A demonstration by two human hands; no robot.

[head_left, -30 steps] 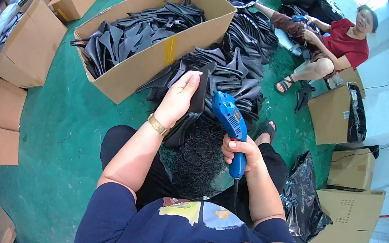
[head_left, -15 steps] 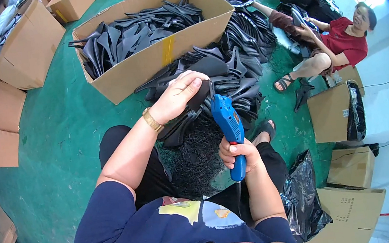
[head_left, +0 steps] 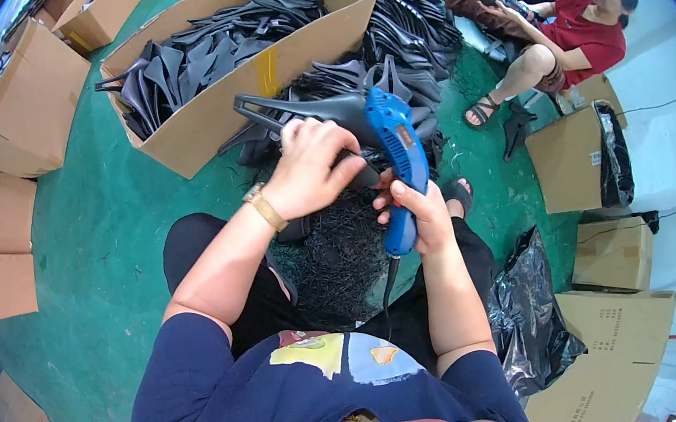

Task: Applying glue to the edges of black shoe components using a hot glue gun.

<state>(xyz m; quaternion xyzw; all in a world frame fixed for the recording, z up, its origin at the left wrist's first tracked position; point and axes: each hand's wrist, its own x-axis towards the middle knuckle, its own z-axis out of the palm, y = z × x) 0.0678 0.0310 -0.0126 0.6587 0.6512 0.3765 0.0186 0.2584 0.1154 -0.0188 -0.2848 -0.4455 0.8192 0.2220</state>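
Note:
My left hand [head_left: 310,163] is closed on a black piece shaped like a bicycle saddle [head_left: 333,109]. The piece has a long forked end pointing left, and its wide end reaches behind the tool. In my right hand [head_left: 424,217] is a blue corded electric cutter [head_left: 400,147], gripped by its lower handle and tilted with its head up. The head is beside the wide end of the piece; its blade is hidden, so I cannot tell whether they touch. Beyond my hands lies a heap of similar black saddle pieces [head_left: 414,39].
An open carton [head_left: 199,131] full of black saddle pieces stands beyond the heap. Black trimmings [head_left: 337,267] cover the floor between my legs. A seated person [head_left: 580,38] at the right handles a black piece. Cartons [head_left: 29,102] line the left; a black plastic bag [head_left: 532,322] lies right.
My left hand has turned the saddle piece, so its forked end now shows at the left. The cutter's head has risen, and the right hand's grip has loosened somewhat.

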